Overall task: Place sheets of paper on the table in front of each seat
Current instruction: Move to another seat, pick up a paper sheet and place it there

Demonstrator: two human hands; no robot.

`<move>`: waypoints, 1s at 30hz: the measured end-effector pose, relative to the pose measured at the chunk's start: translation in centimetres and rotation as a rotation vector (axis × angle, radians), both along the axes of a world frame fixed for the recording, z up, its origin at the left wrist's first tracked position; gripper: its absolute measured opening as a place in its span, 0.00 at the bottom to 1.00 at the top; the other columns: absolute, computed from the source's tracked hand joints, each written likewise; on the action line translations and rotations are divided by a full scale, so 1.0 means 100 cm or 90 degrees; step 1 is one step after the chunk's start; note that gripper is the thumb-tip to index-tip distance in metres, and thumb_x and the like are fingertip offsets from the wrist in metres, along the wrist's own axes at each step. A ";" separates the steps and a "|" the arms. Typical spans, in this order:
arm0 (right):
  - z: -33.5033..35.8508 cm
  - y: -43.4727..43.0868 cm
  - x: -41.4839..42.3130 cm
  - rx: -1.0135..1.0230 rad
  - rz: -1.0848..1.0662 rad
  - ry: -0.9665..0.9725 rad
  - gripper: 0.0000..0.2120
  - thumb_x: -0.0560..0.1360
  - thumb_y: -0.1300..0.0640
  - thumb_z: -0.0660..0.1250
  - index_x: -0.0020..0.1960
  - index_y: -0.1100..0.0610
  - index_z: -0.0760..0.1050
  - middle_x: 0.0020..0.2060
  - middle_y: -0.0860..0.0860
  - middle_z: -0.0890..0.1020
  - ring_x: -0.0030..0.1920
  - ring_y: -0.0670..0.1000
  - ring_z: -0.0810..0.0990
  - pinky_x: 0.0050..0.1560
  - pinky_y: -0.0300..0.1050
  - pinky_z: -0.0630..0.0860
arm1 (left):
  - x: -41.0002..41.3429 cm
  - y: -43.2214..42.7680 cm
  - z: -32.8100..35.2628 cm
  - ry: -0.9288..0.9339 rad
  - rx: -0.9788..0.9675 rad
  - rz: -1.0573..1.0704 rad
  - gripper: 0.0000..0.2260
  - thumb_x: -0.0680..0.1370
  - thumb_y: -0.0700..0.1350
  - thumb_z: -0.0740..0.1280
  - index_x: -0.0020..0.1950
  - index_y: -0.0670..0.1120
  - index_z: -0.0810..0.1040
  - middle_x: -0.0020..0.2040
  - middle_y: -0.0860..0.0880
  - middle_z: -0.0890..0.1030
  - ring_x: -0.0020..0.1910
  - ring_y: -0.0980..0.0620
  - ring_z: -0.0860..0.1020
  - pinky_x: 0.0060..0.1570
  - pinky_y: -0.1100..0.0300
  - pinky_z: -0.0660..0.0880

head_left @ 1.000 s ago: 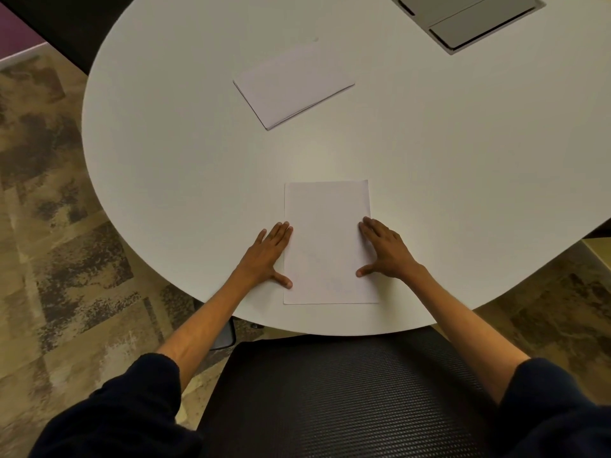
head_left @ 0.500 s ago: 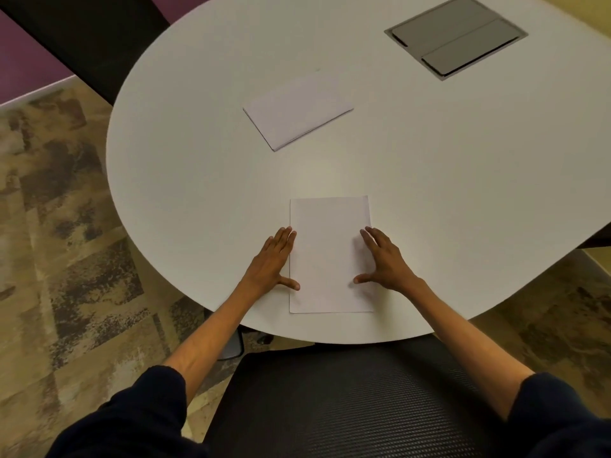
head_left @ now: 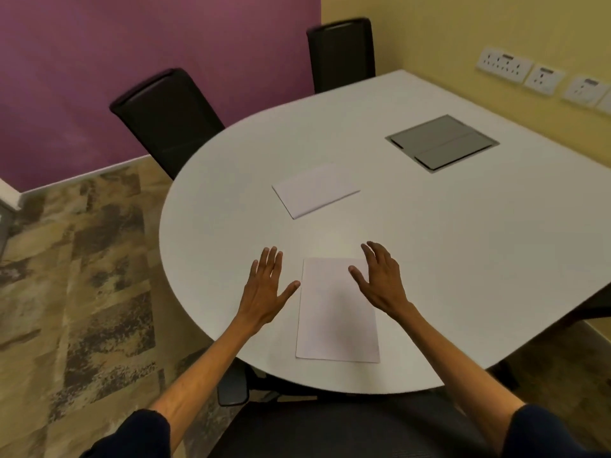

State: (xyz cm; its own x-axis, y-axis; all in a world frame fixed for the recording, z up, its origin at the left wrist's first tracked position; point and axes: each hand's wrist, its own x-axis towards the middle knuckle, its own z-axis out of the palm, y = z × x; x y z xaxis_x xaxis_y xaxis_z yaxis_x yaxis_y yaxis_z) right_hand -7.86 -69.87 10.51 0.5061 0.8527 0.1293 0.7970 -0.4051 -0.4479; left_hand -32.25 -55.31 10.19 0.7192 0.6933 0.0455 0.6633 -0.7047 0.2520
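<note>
A single white sheet of paper (head_left: 334, 319) lies flat near the front edge of the white table (head_left: 463, 246), just beyond the black chair back (head_left: 330, 428) below me. My left hand (head_left: 266, 289) hovers to the left of the sheet, fingers spread, holding nothing. My right hand (head_left: 380, 279) is raised over the sheet's upper right corner, also spread and empty. A stack of white paper (head_left: 315, 189) rests further out on the table, turned at an angle.
Two black chairs stand at the far side, one at the left (head_left: 165, 117) and one at the back (head_left: 342, 52). A grey cable hatch (head_left: 441, 142) is set into the tabletop. Wall sockets (head_left: 529, 72) line the yellow wall. Patterned carpet (head_left: 72, 259) covers the floor on the left.
Both hands have lifted off the sheet's sides and moved forward with fingers spread. My head has tilted up, bringing the far chairs and walls into view.
</note>
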 end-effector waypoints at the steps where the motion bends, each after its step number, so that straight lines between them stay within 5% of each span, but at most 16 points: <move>1: 0.007 0.004 -0.005 0.014 -0.004 -0.010 0.31 0.80 0.40 0.56 0.77 0.57 0.59 0.76 0.53 0.61 0.77 0.54 0.57 0.73 0.55 0.60 | -0.005 0.000 0.006 -0.006 0.018 0.018 0.39 0.79 0.68 0.44 0.81 0.44 0.42 0.81 0.48 0.41 0.80 0.51 0.38 0.79 0.50 0.42; 9: 0.048 0.032 -0.066 0.095 -0.003 0.004 0.34 0.81 0.40 0.53 0.80 0.55 0.47 0.79 0.51 0.53 0.79 0.51 0.50 0.77 0.55 0.51 | -0.061 0.009 0.048 -0.041 0.097 0.116 0.39 0.78 0.70 0.41 0.80 0.45 0.39 0.81 0.47 0.40 0.80 0.49 0.38 0.79 0.45 0.43; 30: 0.092 0.191 -0.363 0.198 0.033 0.050 0.36 0.79 0.37 0.54 0.79 0.54 0.49 0.78 0.51 0.56 0.78 0.51 0.52 0.76 0.56 0.49 | -0.363 0.133 0.087 -0.116 0.140 0.189 0.43 0.77 0.71 0.44 0.80 0.43 0.39 0.80 0.45 0.40 0.80 0.48 0.39 0.79 0.45 0.42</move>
